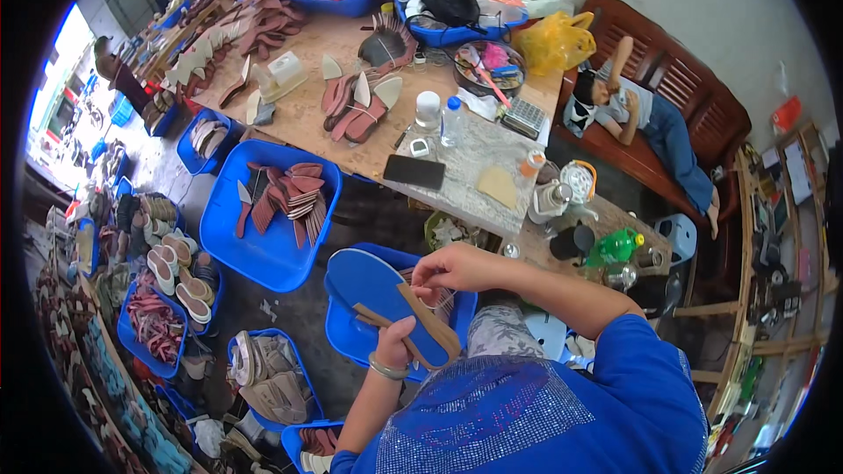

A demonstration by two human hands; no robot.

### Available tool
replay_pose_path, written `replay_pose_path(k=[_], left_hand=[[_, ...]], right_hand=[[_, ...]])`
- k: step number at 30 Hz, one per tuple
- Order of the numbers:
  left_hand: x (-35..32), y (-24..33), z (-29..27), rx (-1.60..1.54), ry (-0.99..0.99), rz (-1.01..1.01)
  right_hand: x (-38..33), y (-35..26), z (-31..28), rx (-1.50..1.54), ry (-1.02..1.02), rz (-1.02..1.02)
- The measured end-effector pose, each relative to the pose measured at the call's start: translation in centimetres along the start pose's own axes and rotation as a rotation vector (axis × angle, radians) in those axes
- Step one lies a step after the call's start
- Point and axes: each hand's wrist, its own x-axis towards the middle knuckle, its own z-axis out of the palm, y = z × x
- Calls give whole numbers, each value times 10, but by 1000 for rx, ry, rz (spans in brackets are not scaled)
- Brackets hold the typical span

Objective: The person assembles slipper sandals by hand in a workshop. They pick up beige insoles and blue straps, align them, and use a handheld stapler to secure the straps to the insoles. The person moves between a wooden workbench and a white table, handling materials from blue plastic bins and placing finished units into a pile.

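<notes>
A shoe sole with a blue face is held up over my lap, tilted, its broad rounded end away from me. Tan strips run across its middle and along its right edge toward the narrow end. My left hand, with a bangle at the wrist, grips the sole from its left side, thumb on top. On the opposite edge the fingers of my right hand are bent and pinched together at a tan strip; the fingertips are partly hidden. Below the sole stands a blue bin with reddish-brown pieces inside.
Ahead, a wooden table bears bundled soles, a phone, a water bottle and a calculator. Another blue bin stands left. A person lies on a wooden bench at right. Green bottle nearby.
</notes>
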Motion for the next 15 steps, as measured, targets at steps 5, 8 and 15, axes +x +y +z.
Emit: replay_pose_path(k=[5, 8, 15], left_hand=[[-71, 11, 16, -64, -118, -26], [-117, 11, 0, -192, -56, 72], [-191, 29, 6, -62, 496, 325]], right_hand=[[-38, 3, 75, 258, 152, 35], [-52, 3, 119, 410, 11, 115], [-85, -25, 215, 1409, -221, -61]])
